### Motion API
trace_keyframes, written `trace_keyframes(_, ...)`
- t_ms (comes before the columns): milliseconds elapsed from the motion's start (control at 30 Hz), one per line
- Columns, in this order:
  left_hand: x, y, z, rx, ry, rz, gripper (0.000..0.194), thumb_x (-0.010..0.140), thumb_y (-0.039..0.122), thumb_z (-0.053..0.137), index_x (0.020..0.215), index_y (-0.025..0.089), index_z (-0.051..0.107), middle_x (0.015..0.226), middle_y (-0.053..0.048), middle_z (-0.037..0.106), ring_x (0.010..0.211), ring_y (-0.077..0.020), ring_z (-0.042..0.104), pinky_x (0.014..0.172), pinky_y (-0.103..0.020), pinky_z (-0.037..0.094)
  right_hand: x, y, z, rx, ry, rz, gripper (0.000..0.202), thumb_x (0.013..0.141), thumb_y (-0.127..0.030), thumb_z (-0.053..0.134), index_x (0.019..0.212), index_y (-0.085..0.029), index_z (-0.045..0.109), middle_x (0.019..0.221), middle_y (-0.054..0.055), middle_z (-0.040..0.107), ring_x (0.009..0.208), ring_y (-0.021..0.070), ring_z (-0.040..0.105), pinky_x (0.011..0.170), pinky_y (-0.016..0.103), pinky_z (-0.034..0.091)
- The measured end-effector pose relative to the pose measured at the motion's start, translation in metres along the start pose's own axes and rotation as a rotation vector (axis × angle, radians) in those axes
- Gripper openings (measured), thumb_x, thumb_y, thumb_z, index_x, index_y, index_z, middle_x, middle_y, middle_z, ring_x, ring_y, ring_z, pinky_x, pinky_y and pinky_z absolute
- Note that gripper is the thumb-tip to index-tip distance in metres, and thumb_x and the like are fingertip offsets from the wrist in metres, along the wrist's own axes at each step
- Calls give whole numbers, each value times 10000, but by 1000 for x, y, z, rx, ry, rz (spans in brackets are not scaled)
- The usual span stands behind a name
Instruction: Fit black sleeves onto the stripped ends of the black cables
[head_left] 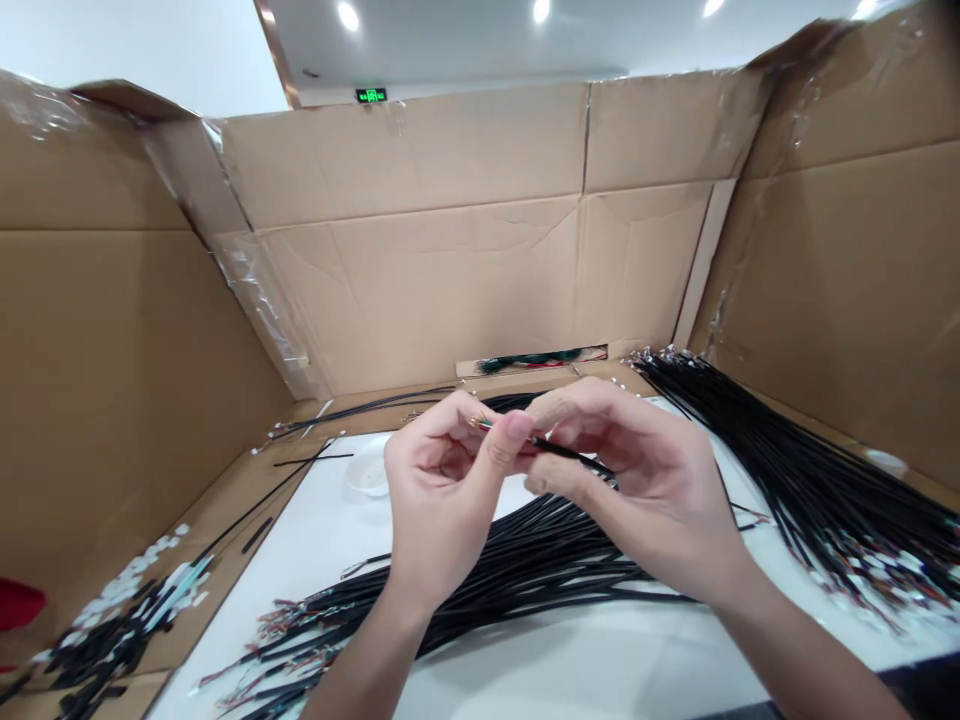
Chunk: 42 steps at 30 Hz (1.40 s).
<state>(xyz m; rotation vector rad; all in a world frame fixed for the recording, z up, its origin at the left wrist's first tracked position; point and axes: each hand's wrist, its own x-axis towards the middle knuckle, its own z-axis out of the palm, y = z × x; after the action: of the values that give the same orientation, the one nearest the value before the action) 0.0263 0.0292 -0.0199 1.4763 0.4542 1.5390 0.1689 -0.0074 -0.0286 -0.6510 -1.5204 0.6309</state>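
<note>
Both hands are raised at the centre, close together, over a bundle of black cables (525,580). My left hand (457,480) pinches the end of one black cable (566,452), where thin coloured wires poke out between thumb and fingers. The fingers of my right hand (630,470) are closed round the same cable a little to the right, with its black sheath showing between and below them. The bundle lies across the white table top (585,655), its bared wire ends pointing to the lower left.
A large black cable bundle (757,430) with white connectors lies at right. A white bowl (367,470) stands behind my left hand. Short black pieces and white connectors (139,570) lie at left. Cardboard walls (450,270) enclose the table.
</note>
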Motion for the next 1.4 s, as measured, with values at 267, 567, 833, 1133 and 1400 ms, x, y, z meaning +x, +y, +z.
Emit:
trace_keyframes(267,8,8,-12,46,-135,5,15,800,223,788,785,227,786,730,21,768,653,-72,715,642,-102,587,3,0,10,-144,204,-164,83,850,-121,708,848,-201,687,785,-6,643,727,118,564,571,261,461)
trace_keyframes(567,10,8,-15,82,-192,106,99,695,241,863,778,261,811,695,13,749,603,-90,690,539,-123,564,-1,-10,11,-206,149,-93,140,877,-100,645,855,-223,706,790,-34,647,726,79,550,539,204,430)
trace_keyframes(833,4,11,-15,165,-235,172,79,789,224,792,839,285,802,783,39,773,702,-88,721,600,-119,581,-3,-12,8,-276,249,-202,135,825,-41,650,782,-167,671,737,-19,643,704,81,581,567,210,458)
trace_keyframes(1133,2,15,-14,377,-167,349,192,781,68,766,831,251,790,777,47,772,685,-78,706,617,-133,574,-4,-8,13,-342,341,-301,148,794,8,649,775,-137,672,751,-1,656,693,85,613,551,232,471)
trace_keyframes(1400,-1,11,-12,-12,-171,-90,111,861,187,727,854,282,784,749,83,764,657,-27,699,642,-38,560,-6,-13,4,-338,208,-281,191,810,-3,687,958,-109,745,827,25,699,714,85,604,600,220,539)
